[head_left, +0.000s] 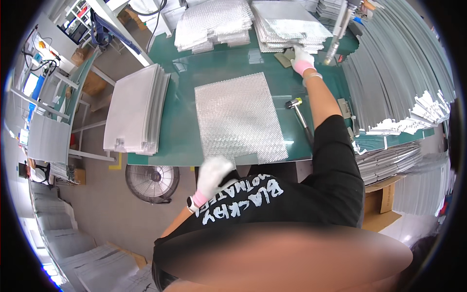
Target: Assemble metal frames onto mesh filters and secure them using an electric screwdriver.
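Note:
On the green table lies a silvery honeycomb-mesh sheet (pixel 238 114), its near edge toward my body. My left hand (pixel 214 174), in a white glove with a pink cuff, is at that sheet's near left corner; motion blur hides its fingers. A small grey-green flat piece (pixel 246 159) rests at the same edge. At the far side my right hand (pixel 302 59), gloved alike, has its fingers closed at a small grey-green plate (pixel 283 59) in front of a stack of mesh sheets (pixel 292 29). A mallet (pixel 297 113) with a yellow and black head lies beside my right forearm.
Another mesh stack (pixel 214 24) is at the back left. White panels (pixel 134 109) are piled on the table's left edge. Tall grey sheets (pixel 399 63) stand at the right, near a metal post (pixel 338 34). A floor fan (pixel 154 180) stands below the table's front left.

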The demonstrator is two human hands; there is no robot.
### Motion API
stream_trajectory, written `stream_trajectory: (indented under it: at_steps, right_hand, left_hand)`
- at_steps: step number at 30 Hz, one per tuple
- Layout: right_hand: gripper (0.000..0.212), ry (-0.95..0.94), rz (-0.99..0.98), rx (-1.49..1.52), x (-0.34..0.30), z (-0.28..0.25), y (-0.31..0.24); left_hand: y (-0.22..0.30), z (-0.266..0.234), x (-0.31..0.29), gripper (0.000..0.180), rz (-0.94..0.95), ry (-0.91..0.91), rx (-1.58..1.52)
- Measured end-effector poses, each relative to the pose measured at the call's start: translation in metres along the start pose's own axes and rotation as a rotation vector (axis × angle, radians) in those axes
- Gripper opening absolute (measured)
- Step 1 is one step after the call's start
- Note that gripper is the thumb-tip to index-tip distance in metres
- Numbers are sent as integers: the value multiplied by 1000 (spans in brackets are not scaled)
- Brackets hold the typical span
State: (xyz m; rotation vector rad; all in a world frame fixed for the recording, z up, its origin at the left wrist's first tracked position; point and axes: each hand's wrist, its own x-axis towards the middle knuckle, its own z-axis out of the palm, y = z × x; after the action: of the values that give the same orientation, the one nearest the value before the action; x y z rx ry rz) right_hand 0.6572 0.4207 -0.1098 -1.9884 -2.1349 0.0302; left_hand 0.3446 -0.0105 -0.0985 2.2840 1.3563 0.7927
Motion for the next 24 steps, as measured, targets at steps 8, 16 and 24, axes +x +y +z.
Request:
stream_trajectory:
  at_steps: [8,16,24]
  right_hand:
    - [20,283,-382,750,-167,-62,-52]
    - [33,-903,147,1436,-437,29,-86]
    - [33,-816,412,1850,-444,61,-107]
  left_hand:
    - [-33,94,-47,43,-892,169,-1651]
    - [-22,106,-38,28,-935,432,-1652]
    - [-35,133,-64,36,-614,355,-1391]
